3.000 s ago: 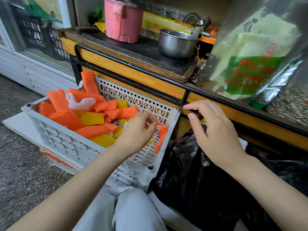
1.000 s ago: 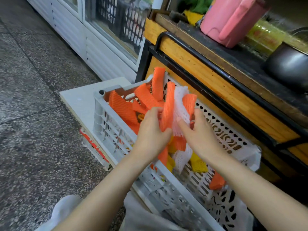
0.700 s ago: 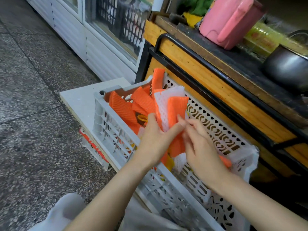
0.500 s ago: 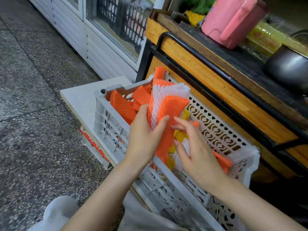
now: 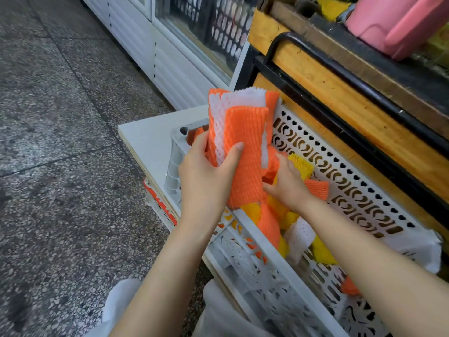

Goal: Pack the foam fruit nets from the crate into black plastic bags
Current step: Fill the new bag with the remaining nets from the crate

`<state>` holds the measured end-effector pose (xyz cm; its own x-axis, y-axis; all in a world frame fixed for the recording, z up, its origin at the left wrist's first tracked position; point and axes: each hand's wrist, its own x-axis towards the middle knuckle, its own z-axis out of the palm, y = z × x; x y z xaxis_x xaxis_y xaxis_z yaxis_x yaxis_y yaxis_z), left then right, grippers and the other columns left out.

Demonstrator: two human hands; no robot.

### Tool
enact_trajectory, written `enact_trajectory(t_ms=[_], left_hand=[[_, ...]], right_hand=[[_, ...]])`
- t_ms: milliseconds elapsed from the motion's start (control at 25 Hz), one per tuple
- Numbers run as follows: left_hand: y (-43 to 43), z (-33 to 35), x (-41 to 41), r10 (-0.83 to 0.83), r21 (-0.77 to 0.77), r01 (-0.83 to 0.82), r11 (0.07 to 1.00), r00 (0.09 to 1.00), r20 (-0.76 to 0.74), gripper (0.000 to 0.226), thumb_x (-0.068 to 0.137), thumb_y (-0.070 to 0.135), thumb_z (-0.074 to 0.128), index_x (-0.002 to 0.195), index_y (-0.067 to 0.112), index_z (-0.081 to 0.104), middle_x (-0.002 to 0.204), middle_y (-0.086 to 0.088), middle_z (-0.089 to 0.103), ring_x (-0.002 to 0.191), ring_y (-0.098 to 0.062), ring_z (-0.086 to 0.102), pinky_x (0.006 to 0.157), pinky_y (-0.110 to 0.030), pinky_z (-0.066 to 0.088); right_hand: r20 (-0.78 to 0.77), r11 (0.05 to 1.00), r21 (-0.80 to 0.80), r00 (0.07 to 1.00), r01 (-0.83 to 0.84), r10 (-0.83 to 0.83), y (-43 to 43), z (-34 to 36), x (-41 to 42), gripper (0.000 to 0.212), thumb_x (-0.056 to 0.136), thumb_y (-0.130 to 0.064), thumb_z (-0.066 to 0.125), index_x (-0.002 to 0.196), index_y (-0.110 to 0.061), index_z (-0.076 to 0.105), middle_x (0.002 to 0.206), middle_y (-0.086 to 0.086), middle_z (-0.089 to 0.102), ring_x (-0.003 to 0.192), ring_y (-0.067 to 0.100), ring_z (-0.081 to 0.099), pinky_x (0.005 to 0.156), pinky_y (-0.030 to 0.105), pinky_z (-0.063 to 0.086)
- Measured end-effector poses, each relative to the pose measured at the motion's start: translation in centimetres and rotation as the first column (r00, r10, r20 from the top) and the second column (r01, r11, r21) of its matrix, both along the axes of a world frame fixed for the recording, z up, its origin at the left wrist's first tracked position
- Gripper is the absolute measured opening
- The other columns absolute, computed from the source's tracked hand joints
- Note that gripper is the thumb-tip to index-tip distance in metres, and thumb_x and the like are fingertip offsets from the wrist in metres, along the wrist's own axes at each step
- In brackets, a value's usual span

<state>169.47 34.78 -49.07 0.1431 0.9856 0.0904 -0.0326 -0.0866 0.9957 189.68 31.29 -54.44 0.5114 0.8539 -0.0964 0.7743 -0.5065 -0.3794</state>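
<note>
left hand (image 5: 206, 176) grips a bundle of foam nets (image 5: 243, 142) above the crate (image 5: 340, 166); beside it, right hand (image 5: 286, 183) grasps loose nets (image 5: 301, 164).

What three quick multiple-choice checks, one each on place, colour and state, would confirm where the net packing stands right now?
1. Where is the bundle of nets?
A) lying on the floor
B) held up above the white crate
C) on the wooden counter

2. What colours are the loose nets in the crate?
A) orange, yellow and white
B) blue and green
C) all black

3. What is the left hand doing?
A) resting flat on the floor
B) holding a bag open
C) gripping the bundle

Key: 1 B, the bundle stands clear above the crate's rim; 2 A, those three colours show inside it; 3 C, its thumb wraps across the bundle's front.
</note>
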Motion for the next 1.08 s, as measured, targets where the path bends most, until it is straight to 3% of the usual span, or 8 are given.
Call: enact_trajectory(t_ms=[120,280,400,560,640,760,960,1080], left_hand=[[0.4,-0.1,0.0,-0.023,-0.039,0.024,0.999,1.000,0.019,0.023,0.084,0.029,0.068,0.104,0.019,0.064,0.092,0.008,0.069,0.083,-0.005,0.065,0.074,-0.025,0.051],[0.2,-0.5,0.4,-0.065,-0.075,0.067,0.995,0.997,0.039,0.025,0.084,0.030,0.069,0.104,0.017,0.064,0.092,0.006,0.069,0.084,-0.007,0.065,0.076,-0.030,0.053],[-0.2,-0.6,0.7,-0.070,-0.064,0.071,0.995,0.997,0.027,0.022,0.084,0.030,0.069,0.101,0.016,0.064,0.090,0.006,0.069,0.082,-0.007,0.064,0.075,-0.028,0.052],[-0.7,-0.7,0.9,-0.089,-0.066,0.091,0.994,0.995,0.035,0.026,0.084,0.029,0.068,0.107,0.018,0.062,0.092,0.011,0.067,0.079,0.003,0.060,0.066,-0.010,0.046],[-0.8,-0.7,1.0,-0.087,-0.062,0.089,0.994,0.996,0.029,0.028,0.084,0.030,0.068,0.108,0.017,0.062,0.093,0.008,0.067,0.079,0.001,0.060,0.065,-0.009,0.045],[-0.9,-0.8,1.0,-0.080,-0.048,0.081,0.996,0.997,0.012,0.027,0.084,0.029,0.068,0.106,0.015,0.062,0.089,0.009,0.064,0.076,0.003,0.057,0.060,-0.006,0.041],[-0.8,-0.9,0.8,-0.079,-0.048,0.079,0.996,0.997,0.009,0.025,0.084,0.030,0.068,0.104,0.015,0.061,0.090,0.007,0.066,0.078,-0.002,0.060,0.066,-0.014,0.046],[-0.7,-0.8,0.8,-0.075,-0.053,0.077,0.996,0.997,0.028,0.022,0.085,0.029,0.068,0.101,0.016,0.061,0.092,0.004,0.067,0.082,-0.008,0.063,0.071,-0.024,0.049]], right_hand=[[-0.072,0.993,-0.032,0.991,0.113,-0.115,-0.3,-1.8,0.8,0.105,0.065,-0.044,0.080,0.145,-0.012,0.020,0.140,0.012,0.036,0.129,0.031,0.036,0.107,0.044,0.034],[0.027,0.986,0.085,0.989,0.145,-0.148,-3.5,-1.2,2.0,0.064,0.080,-0.001,0.065,0.136,-0.003,0.033,0.133,0.016,0.042,0.125,0.028,0.041,0.095,0.023,0.030],[0.087,0.952,0.244,0.974,0.183,-0.209,-5.4,1.5,0.9,0.052,0.088,-0.006,0.059,0.134,-0.004,0.037,0.133,0.012,0.047,0.123,0.023,0.045,0.092,0.022,0.032],[-0.019,0.998,-0.059,1.000,-0.017,0.016,-7.4,2.4,-3.0,0.038,0.094,-0.037,0.051,0.125,-0.015,0.051,0.125,0.002,0.056,0.105,0.013,0.055,0.090,0.025,0.044],[-0.123,0.947,-0.315,0.992,-0.066,0.028,-7.6,0.9,-4.1,0.069,0.082,-0.071,0.042,0.125,-0.018,0.051,0.123,0.000,0.057,0.110,0.021,0.056,0.093,0.038,0.047],[-0.146,0.921,-0.389,0.989,-0.035,-0.023,-7.2,-2.1,-3.4,0.110,0.049,-0.098,0.039,0.128,-0.021,0.047,0.127,0.001,0.056,0.114,0.024,0.054,0.091,0.045,0.049],[-0.128,0.965,-0.260,0.990,0.027,-0.063,-7.6,0.3,-2.5,0.030,0.079,-0.023,0.065,0.107,-0.014,0.057,0.092,0.007,0.066,0.073,0.014,0.062,0.068,0.036,0.054],[-0.060,0.996,0.091,0.998,0.024,-0.019,-8.4,2.8,-2.5,0.030,0.092,-0.017,0.055,0.122,-0.016,0.054,0.105,-0.003,0.060,0.072,-0.001,0.051,0.066,0.016,0.042]])
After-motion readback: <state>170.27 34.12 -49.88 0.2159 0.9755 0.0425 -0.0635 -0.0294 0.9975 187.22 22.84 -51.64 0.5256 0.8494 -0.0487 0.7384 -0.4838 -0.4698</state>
